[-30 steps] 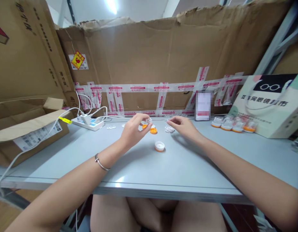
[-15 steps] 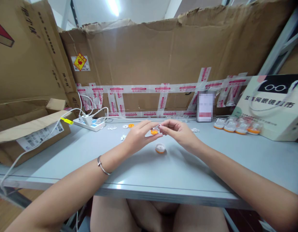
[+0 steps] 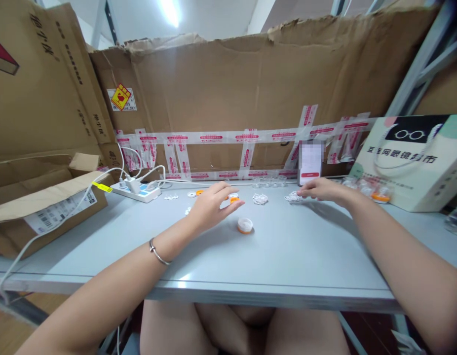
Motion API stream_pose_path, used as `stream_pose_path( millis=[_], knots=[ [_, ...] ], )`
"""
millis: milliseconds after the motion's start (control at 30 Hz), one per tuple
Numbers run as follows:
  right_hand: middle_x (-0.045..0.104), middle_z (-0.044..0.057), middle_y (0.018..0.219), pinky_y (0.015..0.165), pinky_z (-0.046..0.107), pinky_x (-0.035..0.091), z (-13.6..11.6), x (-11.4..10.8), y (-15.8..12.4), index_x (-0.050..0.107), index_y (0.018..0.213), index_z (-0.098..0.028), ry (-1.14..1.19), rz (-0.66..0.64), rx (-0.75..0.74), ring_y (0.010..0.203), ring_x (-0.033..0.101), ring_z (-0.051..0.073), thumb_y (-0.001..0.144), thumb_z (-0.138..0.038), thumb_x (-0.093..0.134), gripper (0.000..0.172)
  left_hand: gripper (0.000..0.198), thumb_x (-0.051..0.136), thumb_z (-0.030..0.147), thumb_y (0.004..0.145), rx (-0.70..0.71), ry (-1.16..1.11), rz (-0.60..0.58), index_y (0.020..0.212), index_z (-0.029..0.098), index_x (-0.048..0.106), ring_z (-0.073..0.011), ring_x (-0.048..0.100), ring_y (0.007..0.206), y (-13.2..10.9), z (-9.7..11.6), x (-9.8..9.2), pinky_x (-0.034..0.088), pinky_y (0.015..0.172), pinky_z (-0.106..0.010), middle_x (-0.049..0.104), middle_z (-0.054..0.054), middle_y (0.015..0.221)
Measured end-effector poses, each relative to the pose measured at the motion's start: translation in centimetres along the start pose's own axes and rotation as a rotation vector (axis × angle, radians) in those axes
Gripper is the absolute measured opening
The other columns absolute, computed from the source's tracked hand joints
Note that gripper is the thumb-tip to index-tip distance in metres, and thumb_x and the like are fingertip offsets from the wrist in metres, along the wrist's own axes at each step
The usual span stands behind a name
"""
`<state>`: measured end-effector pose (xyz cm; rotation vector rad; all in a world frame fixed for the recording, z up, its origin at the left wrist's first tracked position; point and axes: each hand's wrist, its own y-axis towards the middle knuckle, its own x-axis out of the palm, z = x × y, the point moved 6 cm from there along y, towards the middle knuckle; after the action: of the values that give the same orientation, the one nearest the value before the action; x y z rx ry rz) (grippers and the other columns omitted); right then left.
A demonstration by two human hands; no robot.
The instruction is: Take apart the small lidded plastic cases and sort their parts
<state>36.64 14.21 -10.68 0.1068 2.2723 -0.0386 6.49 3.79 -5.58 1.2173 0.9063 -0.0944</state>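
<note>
White pieces (image 3: pixel 292 197) lie in a loose pile on the table (image 3: pixel 287 256), right at the fingertips of the right hand (image 3: pixel 326 191); whether those fingers pinch one, I cannot tell. The left hand (image 3: pixel 212 204) has thumb and fingers apart near an orange lid (image 3: pixel 234 200), behind a white-and-orange cup (image 3: pixel 245 226). Pinching lightly and lifting straight up should separate one piece without scattering its neighbours.

Smooth plastic against rough cardboard

The tabletop (image 3: pixel 287 266) is smooth and glossy. The white-and-orange cup (image 3: pixel 245 227) looks like smooth plastic, as does the power strip (image 3: pixel 147 195). The large carton (image 3: pixel 221 84) is matt cardboard, rough along its torn top, crossed by shiny tape (image 3: pixel 211 137). The bracelet (image 3: pixel 158 253) is polished metal.
</note>
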Motion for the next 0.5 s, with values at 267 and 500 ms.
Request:
stream_pose_path(
  millis=[267, 500],
  knots=[
    [0.062, 0.007, 0.058, 0.048, 0.03, 0.04, 1.1, -0.1, 0.4, 0.063, 0.049, -0.016, -0.13, -0.029, 0.034, 0.053, 0.052, 0.017, 0.057, -0.028, 0.068, 0.015, 0.029, 0.034, 0.028, 0.09, -0.047, -0.094, -0.232, 0.089, 0.017, 0.06, -0.0149, 0.056, 0.085, -0.2, -0.5, 1.2, 0.045, 0.078, -0.03, 0.062, -0.006, 0.09],
    [0.064, 0.006, 0.074, 0.062, 0.031, 0.041, -2.7, -0.1, -1.6, 0.061, 0.065, -0.019, -0.198, 0.161, -0.039, 0.07, 0.056, 0.02, 0.063, -0.044, 0.064, 0.026, 0.038, 0.058, 0.052, 0.07, -0.167, -0.187, -0.546, 0.087, 0.018, 0.057, -0.0162, 0.055, 0.078, -1.6, -0.7, 3.2, 0.043, 0.069, -0.027, 0.061, -0.003, 0.085]
  ],
)
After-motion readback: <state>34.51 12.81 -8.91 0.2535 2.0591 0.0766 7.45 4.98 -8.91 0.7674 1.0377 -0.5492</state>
